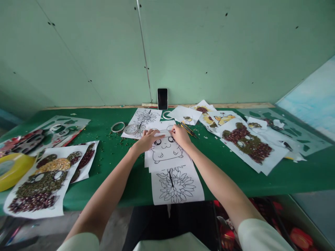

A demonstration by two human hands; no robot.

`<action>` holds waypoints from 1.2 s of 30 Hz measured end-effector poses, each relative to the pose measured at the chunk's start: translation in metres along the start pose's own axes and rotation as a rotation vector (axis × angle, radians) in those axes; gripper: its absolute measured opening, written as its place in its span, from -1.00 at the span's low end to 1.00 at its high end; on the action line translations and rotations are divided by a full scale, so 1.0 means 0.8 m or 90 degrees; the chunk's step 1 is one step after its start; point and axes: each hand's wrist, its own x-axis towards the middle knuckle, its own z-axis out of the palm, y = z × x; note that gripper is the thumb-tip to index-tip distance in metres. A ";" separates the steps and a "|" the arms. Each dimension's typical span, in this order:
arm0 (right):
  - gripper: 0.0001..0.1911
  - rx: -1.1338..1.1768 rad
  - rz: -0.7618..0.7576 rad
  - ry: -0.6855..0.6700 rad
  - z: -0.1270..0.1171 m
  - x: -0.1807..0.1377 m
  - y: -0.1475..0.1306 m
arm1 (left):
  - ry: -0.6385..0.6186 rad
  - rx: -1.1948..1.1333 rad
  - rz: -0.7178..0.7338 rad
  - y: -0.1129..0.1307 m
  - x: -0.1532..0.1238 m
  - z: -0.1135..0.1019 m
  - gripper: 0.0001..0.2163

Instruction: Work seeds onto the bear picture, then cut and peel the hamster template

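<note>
A white sheet with an outline drawing of a hamster (167,153) lies in front of me, over a sheet with a line-drawn flower (178,188) that reaches the table's front edge. My left hand (149,140) rests on the top left of the hamster sheet, fingers spread and thumb stretched toward the middle. Beside it, my right hand (180,135) is closed in a pinch at the sheet's top right. Whatever its fingertips hold is too small to make out. Just left of my left hand, a tape roll (130,129) lies on another flower sheet (145,116).
A second tape roll (118,127) lies farther left among scattered seeds. Pencils (190,129) lie right of my hands. A phone (162,99) leans on the wall. Seed-covered pictures (44,181) are at left, more (251,143) at right. A yellow ring (19,170) sits far left.
</note>
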 end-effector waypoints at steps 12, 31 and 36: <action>-0.84 0.030 0.018 -0.002 -0.001 0.000 0.001 | 0.054 -0.036 -0.031 0.013 0.002 0.005 -0.19; -0.86 0.053 0.048 -0.014 -0.005 -0.002 0.000 | 0.112 -0.077 -0.114 0.049 0.013 -0.003 -0.59; -0.89 0.054 0.049 -0.018 -0.008 -0.001 0.000 | 0.132 -0.060 -0.129 0.054 0.015 0.003 -0.59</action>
